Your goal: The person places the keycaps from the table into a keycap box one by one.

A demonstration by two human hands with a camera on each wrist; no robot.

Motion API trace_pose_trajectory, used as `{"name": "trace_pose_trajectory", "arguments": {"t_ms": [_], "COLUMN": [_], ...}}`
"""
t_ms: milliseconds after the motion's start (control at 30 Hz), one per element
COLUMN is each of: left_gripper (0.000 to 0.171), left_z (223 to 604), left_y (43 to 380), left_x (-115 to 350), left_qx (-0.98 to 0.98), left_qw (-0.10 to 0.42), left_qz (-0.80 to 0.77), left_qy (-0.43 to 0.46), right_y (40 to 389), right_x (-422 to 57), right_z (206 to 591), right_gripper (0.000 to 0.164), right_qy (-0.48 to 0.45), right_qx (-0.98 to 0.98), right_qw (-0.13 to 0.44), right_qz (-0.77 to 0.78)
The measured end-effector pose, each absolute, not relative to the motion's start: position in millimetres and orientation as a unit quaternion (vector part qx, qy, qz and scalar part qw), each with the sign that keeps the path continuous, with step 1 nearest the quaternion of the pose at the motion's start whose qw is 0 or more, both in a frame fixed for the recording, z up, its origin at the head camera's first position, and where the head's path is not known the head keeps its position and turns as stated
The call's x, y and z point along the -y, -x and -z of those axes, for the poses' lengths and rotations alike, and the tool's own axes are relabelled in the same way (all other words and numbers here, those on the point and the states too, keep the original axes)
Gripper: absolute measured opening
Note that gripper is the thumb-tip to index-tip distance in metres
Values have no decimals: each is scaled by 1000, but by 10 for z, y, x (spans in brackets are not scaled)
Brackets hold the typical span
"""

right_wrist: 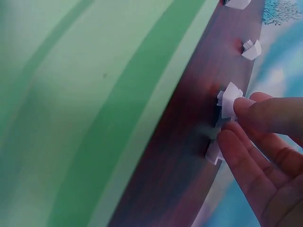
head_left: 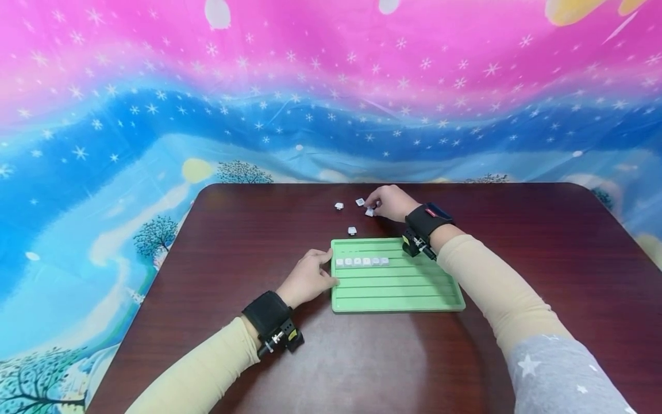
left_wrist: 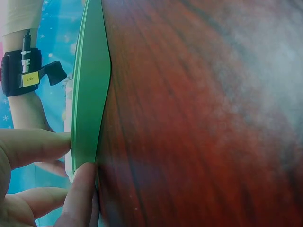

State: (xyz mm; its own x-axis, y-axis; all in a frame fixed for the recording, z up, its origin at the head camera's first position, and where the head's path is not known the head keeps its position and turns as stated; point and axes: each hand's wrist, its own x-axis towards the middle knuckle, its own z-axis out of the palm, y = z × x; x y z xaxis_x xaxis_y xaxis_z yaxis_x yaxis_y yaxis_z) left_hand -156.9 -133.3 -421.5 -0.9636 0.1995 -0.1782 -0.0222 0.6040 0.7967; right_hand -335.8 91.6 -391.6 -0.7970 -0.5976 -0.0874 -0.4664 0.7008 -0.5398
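The dark wood-grain table [head_left: 362, 368] spreads beneath both my arms; on it the green ridged tray [head_left: 414, 287] lies with its long axis left to right, its ridges running the same way; my left hand [head_left: 306, 279] is at the tray's left end, thumb and finger spread apart and touching the rim rather than closing round it; my right hand [head_left: 395, 203] reaches past the far rim, thumb and fingertips narrowed about a loose white keycap [head_left: 369, 212], though in the right wrist view the thumb hides enough that I cannot tell whether the pinch is firm or only touching. What matters most, I judge, is the line between that keycap and the row of six white keycaps [head_left: 358, 261] at the left part of an upper ridge; the row lies straight toward me from my right fingertips, across the far rim, so my right hand is clearly the nearer one. Around that grip, a second keycap [head_left: 360, 202] sits just beside my fingertips; a third keycap [head_left: 338, 206] lies farther left, and a fourth keycap [head_left: 352, 231] near the rim.
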Motion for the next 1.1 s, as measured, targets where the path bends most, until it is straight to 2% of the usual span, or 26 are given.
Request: {"name": "trace_pose_trajectory", "arguments": {"t_ms": [733,1100], "left_gripper": [72,72], "left_z": [4197,4188], "left_y": [1557,1558], "left_x": [1326,1325], "left_qx": [-888,-888], "left_qw": [122,121], "left_qz": [-440,-441], "left_qy": [-50,-48], "right_y": [3347,3310], "right_x": [-891,-869], "right_z": [3981,3963], "right_gripper": [26,15], "right_qy": [302,284], "right_qx": [-912,-920], "right_qw": [151,157], "right_qz": [232,220]}}
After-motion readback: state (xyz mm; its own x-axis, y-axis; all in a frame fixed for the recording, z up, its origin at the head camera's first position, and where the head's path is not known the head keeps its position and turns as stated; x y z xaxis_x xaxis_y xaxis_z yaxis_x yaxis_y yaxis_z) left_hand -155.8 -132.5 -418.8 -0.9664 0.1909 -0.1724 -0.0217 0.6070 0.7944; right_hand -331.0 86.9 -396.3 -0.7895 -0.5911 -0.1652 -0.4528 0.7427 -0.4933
